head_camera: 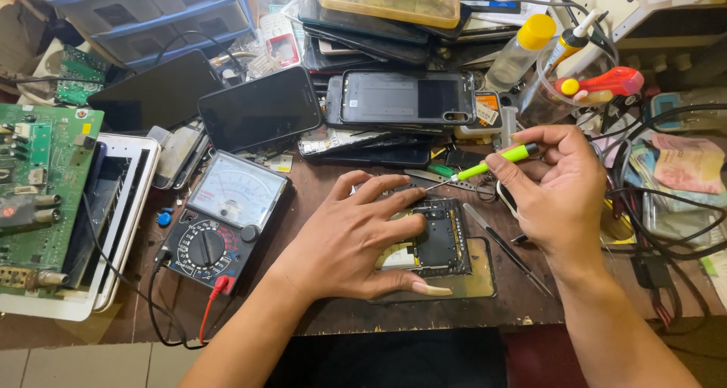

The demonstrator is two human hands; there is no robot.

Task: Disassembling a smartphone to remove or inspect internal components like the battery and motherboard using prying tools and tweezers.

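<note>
1. Now the left hand lies flat, fingers spread apart, pressing on an opened black phone body with its circuit board bared, which rests on a brownish mat on the dark wooden table.
2. Just right of that hand, the right hand has its grip clamped on a slim screwdriver with a bright green handle, thumb and fingers pinched together round the handle.
3. From the grip the thin metal shaft slants down and leftward, its tip just above the phone body's upper edge, near the left fingertips.
4. Below the screwdriver grip, black tweezers lie on the table beside the phone body.
5. Left of the flat hand stands a black analogue multimeter with a white dial face, with a red lead plugged in at its lower edge.
6. Beyond both hands, a phone back frame, grey and rectangular, lies among stacked phones.
</note>
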